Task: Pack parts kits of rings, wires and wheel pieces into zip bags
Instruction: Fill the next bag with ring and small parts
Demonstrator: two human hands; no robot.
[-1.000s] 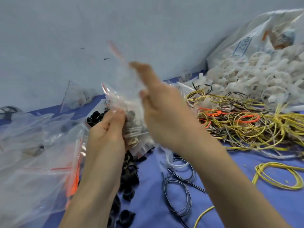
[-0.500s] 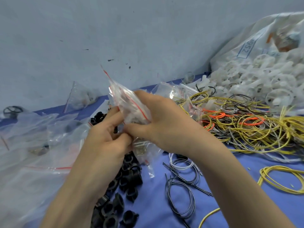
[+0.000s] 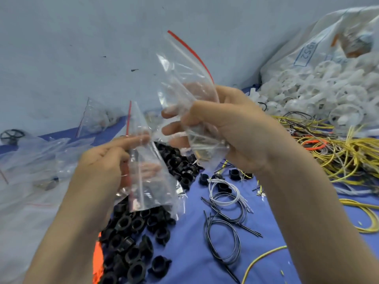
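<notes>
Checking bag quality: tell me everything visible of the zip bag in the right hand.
The zip bag is clear, thin, crinkled plastic with a red strip along its top edge, bowed in a curve. It is held up off the table, mouth upward. The right hand grips its lower half, fingers showing through the film. Whether its mouth is sealed, or anything lies inside, is unclear.
</notes>
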